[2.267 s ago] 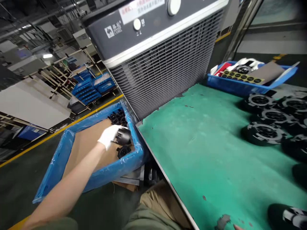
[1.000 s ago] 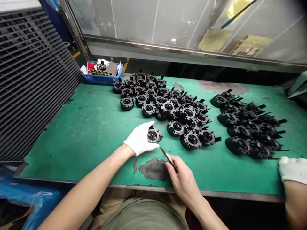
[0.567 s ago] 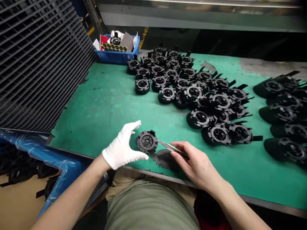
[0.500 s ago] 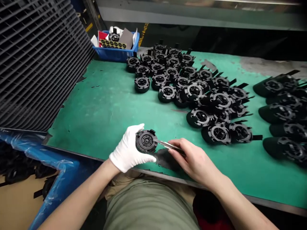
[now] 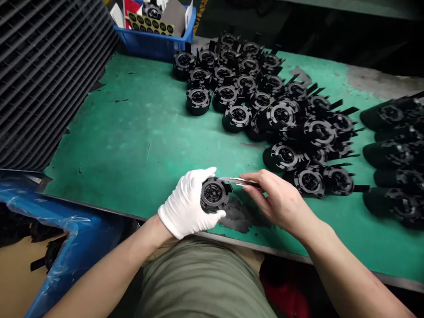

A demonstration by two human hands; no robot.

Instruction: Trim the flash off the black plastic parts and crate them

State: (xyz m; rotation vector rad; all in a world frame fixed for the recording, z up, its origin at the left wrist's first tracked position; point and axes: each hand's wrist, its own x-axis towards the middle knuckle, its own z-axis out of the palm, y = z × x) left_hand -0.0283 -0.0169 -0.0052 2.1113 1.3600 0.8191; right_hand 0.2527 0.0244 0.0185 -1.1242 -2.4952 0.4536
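My left hand, in a white glove, grips a round black plastic part just above the near edge of the green mat. My bare right hand pinches metal tweezers whose tips touch the part's upper rim. A large cluster of similar black round parts lies on the mat beyond my hands. A second group of black parts sits at the right edge.
A blue tray with cards and small items stands at the back. A dark louvred grille rises on the left. A blue plastic-lined box with cardboard and black parts sits low on the left.
My left hand took a black part from the blue box and brought it over the mat. My right hand brought the tweezers up to its rim. The view has tilted downward.
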